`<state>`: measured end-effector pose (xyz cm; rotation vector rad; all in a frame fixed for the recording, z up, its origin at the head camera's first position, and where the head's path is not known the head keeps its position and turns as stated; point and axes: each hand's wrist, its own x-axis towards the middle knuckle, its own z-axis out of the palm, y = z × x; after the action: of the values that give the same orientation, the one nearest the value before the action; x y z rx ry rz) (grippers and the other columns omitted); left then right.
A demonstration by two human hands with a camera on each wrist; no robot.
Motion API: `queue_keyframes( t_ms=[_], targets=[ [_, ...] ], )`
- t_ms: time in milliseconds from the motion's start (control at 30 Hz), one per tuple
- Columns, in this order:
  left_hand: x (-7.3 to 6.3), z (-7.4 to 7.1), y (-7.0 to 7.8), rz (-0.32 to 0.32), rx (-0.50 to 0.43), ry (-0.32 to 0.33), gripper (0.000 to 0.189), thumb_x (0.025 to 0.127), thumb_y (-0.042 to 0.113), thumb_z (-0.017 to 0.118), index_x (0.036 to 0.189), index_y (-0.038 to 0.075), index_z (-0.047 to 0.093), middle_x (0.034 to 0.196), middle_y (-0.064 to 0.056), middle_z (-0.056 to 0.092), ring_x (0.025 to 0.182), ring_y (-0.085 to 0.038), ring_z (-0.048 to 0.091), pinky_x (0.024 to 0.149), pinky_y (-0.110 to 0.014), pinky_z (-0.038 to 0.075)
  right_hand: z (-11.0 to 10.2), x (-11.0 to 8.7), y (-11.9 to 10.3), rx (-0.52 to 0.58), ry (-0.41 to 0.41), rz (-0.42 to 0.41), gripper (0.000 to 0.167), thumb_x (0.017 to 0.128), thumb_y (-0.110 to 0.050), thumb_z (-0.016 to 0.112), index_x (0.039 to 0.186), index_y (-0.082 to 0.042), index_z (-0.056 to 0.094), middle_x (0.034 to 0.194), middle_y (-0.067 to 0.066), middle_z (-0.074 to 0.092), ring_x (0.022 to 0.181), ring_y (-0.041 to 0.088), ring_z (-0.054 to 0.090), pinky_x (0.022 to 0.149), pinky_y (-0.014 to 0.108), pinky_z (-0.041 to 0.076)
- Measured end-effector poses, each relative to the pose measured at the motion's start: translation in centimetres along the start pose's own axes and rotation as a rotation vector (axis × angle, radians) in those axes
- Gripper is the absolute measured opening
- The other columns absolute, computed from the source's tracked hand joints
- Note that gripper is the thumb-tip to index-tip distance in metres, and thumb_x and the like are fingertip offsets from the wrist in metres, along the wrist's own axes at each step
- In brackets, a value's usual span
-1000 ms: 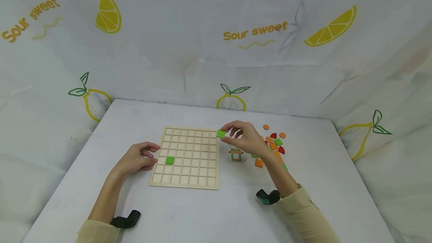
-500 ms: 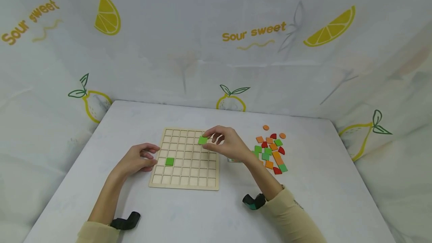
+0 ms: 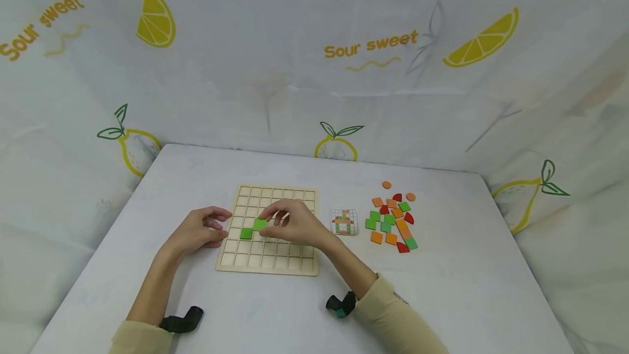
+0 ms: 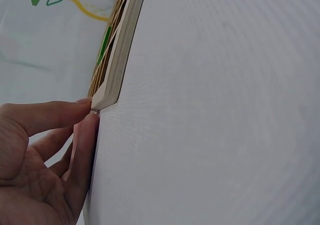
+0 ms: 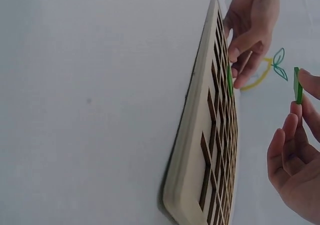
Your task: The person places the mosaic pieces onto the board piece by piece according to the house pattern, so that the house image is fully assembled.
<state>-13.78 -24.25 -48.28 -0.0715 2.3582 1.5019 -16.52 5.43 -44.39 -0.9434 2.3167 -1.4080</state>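
A wooden grid board (image 3: 267,273) lies on the table in front of the person. A green square tile (image 3: 246,233) sits in a cell near its left side. The right hand (image 3: 295,225) pinches another green square tile (image 3: 260,224) between thumb and fingers, just right of the first; the right wrist view shows this tile (image 5: 298,86) raised off the board. At the board's left edge, the left hand (image 3: 201,230) rests with loosely bent fingers. In the left wrist view, the left thumb (image 4: 65,114) touches the board's edge (image 4: 112,75).
Right of the board lies a small pattern card (image 3: 344,222) with a coloured picture on a grid. Farther right are several loose pieces: orange squares (image 3: 376,237), green squares (image 3: 371,224), red quarter-rounds (image 3: 403,247) and orange discs (image 3: 386,185). A printed cloth (image 3: 275,97) hangs behind the table.
The right hand has carried the green tile leftward and nearer, from the board's far right corner to beside the seated green tile. The card is uncovered. The left hand has stayed put.
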Motion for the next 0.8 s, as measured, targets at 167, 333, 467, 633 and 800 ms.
queue_keyframes(
  t_ms=[167,333,467,633,800],
  targets=[
    [0.0,0.0,0.0,0.002,-0.003,-0.005,0.053,0.093,0.004,0.079,0.143,-0.002,0.062,0.129,-0.020,0.063,0.091,-0.017,0.066,0.071,-0.028,0.067,1.7,0.6,0.3,0.028,-0.039,0.020,0.027,0.091,-0.020,0.087,0.115,-0.010,0.080,0.110,0.009,0.077,0.086,0.005,0.065,0.079,0.020,0.058],
    [0.0,-0.1,0.0,0.004,-0.007,-0.007,0.054,0.093,0.004,0.079,0.144,-0.002,0.062,0.130,-0.021,0.063,0.092,-0.016,0.066,0.072,-0.028,0.068,3.3,1.4,0.7,0.025,-0.094,0.058,0.025,0.090,-0.018,0.088,0.113,-0.010,0.081,0.107,0.005,0.078,0.080,0.001,0.065,0.076,0.016,0.057],
    [0.0,-0.1,0.1,0.003,-0.006,-0.004,0.054,0.093,0.004,0.079,0.144,-0.002,0.061,0.131,-0.021,0.062,0.092,-0.017,0.066,0.072,-0.028,0.068,4.1,1.8,0.9,-0.031,-0.130,0.081,0.025,0.090,-0.019,0.089,0.113,-0.010,0.081,0.101,0.002,0.080,0.072,-0.003,0.061,0.071,0.013,0.054],
    [0.0,-0.1,0.0,0.006,-0.004,-0.003,0.054,0.093,0.004,0.079,0.144,-0.002,0.061,0.131,-0.021,0.062,0.093,-0.017,0.065,0.072,-0.028,0.068,4.3,2.1,0.7,-0.072,-0.147,0.086,0.025,0.092,-0.019,0.087,0.114,-0.008,0.081,0.102,0.004,0.081,0.071,-0.004,0.060,0.069,0.011,0.051],
    [0.0,-0.1,-0.1,0.010,-0.002,-0.007,0.054,0.094,0.005,0.079,0.144,-0.002,0.061,0.131,-0.022,0.062,0.093,-0.017,0.066,0.072,-0.028,0.068,4.4,2.2,0.6,-0.099,-0.145,0.104,0.024,0.091,-0.021,0.088,0.111,-0.010,0.081,0.100,0.002,0.080,0.072,-0.005,0.060,0.070,0.011,0.052]
  ],
)
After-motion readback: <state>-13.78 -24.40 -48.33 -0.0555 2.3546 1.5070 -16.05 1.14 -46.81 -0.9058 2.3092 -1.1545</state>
